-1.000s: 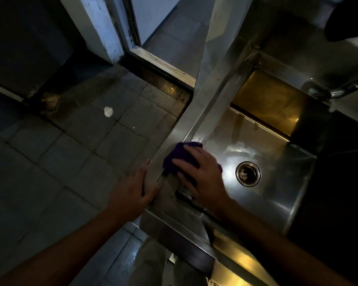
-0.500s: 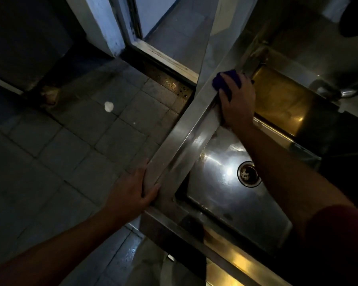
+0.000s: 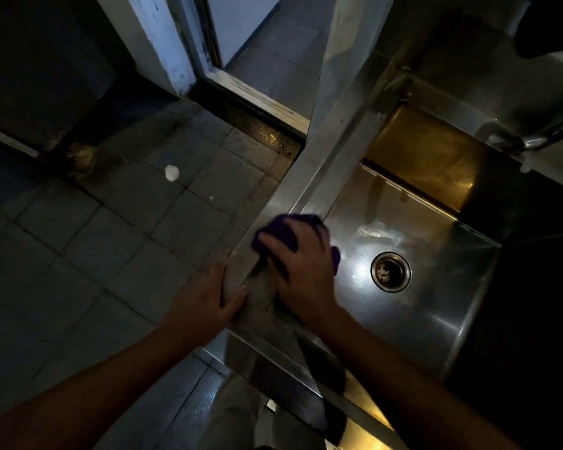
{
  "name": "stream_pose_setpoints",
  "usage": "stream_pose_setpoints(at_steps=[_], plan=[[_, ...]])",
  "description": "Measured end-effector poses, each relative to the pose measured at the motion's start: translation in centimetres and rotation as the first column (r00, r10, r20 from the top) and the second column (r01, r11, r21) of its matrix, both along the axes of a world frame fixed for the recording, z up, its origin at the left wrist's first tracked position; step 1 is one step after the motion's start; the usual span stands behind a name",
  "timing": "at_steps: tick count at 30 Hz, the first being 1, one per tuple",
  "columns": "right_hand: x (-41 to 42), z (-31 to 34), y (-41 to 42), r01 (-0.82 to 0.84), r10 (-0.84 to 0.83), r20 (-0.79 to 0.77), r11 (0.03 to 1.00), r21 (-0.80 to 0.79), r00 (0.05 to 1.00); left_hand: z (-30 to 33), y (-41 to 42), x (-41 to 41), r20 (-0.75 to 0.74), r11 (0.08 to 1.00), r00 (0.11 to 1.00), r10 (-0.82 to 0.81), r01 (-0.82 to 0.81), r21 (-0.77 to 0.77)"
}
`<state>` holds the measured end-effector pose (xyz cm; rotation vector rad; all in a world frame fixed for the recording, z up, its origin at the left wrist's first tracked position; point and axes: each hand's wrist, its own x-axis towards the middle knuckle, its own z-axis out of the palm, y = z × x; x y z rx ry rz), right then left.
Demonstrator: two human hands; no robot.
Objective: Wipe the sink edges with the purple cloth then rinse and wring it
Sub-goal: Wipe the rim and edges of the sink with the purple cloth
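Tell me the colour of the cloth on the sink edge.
Purple: the cloth under the right hand, seen in the head view.

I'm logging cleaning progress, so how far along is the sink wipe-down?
Done: nothing can be confirmed as finished. In hand: the right hand presses the purple cloth on the sink's left edge, while the left hand rests on that edge's near end. Left: rinsing and wringing; no water shows at the tap.
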<state>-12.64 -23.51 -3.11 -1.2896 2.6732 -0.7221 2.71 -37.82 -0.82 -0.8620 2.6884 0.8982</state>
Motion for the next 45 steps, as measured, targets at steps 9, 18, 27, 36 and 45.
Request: stream_pose_setpoints(at_steps=[9, 18, 27, 36, 45], plan=[[-9.7, 0.4, -2.1, 0.178, -0.175, -0.058, 0.983, 0.053, 0.983, 0.2, 0.1, -0.1, -0.019, 1.000, 1.000, -0.005, 0.005, 0.008], [-13.9, 1.2, -4.3, 0.180, -0.174, -0.086, 0.981, 0.076, 0.981, -0.4, -0.2, 0.3, -0.065, 1.000, 0.998, 0.026, -0.026, 0.012], [2.6, 0.2, -0.2, -0.182, 0.181, -0.042, 0.983, -0.010, 0.983, -0.2, 0.0, 0.2, -0.145, 0.997, 0.987, 0.063, -0.057, 0.049], [-12.2, 1.2, -3.3, 0.218, -0.206, -0.113, 0.970, 0.107, 0.972, -1.0, -0.1, 0.5, -0.110, 0.999, 0.994, 0.022, -0.026, -0.035], [-14.5, 10.4, -1.3, 0.476, -0.303, 0.528, 0.849, -0.229, 0.794, 2.2, -1.3, -1.8, 0.066, 0.992, 0.996, 0.055, -0.063, 0.114]])
